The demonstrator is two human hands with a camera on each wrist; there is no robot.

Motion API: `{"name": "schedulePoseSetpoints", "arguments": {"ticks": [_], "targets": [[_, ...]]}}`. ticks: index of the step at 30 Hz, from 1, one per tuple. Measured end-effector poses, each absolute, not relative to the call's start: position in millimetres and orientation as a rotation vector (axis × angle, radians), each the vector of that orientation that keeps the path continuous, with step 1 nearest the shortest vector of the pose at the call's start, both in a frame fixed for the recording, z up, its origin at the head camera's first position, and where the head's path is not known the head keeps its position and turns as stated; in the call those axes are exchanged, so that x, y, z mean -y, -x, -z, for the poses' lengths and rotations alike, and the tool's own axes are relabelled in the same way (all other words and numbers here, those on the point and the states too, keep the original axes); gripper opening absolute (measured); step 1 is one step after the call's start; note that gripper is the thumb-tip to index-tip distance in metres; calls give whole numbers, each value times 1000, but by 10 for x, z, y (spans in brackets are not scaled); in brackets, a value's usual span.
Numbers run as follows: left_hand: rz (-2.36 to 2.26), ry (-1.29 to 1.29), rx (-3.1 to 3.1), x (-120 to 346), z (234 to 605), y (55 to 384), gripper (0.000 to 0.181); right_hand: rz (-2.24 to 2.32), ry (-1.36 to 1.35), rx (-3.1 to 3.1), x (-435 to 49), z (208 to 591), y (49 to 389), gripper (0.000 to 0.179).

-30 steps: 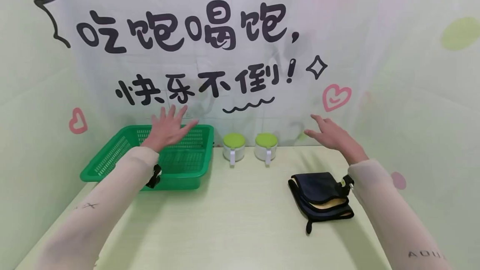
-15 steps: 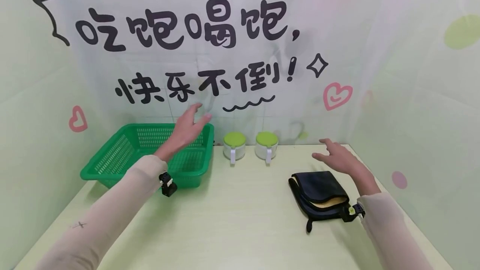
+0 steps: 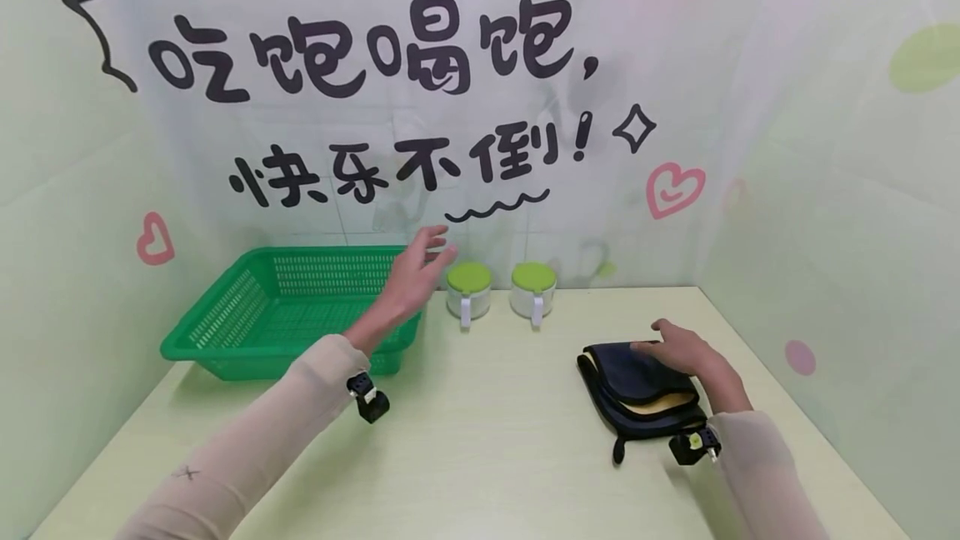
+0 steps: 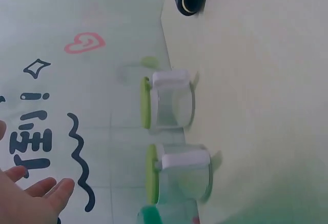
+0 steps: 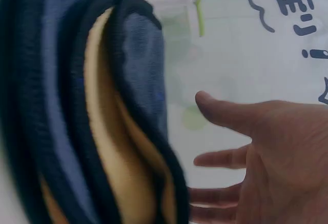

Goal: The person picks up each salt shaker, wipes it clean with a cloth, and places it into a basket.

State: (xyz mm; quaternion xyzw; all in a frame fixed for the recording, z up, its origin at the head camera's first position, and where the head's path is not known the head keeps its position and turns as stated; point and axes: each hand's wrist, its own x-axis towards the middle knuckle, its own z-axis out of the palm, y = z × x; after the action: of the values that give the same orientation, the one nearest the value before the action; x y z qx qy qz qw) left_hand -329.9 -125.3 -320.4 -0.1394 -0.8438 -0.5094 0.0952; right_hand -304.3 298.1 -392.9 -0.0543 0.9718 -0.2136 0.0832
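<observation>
A folded dark blue cloth [image 3: 637, 377] with black edging, a tan inner side and a small loop lies at the right of the table. My right hand [image 3: 678, 352] hovers at its far right corner, fingers apart; in the right wrist view the hand [image 5: 282, 157] holds nothing, beside the cloth [image 5: 141, 60]. My left hand [image 3: 416, 269], fingers loosely spread, hangs in the air over the right rim of the green basket [image 3: 270, 357]. Just right of that hand stand two clear jars with green lids, the left jar [image 3: 468, 298] and the right jar [image 3: 532, 298], handles facing me.
The pale table [image 3: 480, 440] reaches back to a printed curtain [image 3: 420, 115] with black lettering. Light side walls [image 3: 832, 273] bound it at left and right. The basket takes up the far left of the table, close to the back.
My left hand has moved right, from above the basket towards the jars. The right hand has come down and nearer to the cloth. Cloth, jars and basket stay where they were.
</observation>
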Motion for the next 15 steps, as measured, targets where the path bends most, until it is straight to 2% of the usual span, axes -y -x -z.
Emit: {"name": "schedulePoseSetpoints", "arguments": {"ticks": [15], "targets": [[2007, 240, 2330, 723, 3644, 3215, 45, 745, -136, -2905, -2963, 4090, 3103, 81]]}}
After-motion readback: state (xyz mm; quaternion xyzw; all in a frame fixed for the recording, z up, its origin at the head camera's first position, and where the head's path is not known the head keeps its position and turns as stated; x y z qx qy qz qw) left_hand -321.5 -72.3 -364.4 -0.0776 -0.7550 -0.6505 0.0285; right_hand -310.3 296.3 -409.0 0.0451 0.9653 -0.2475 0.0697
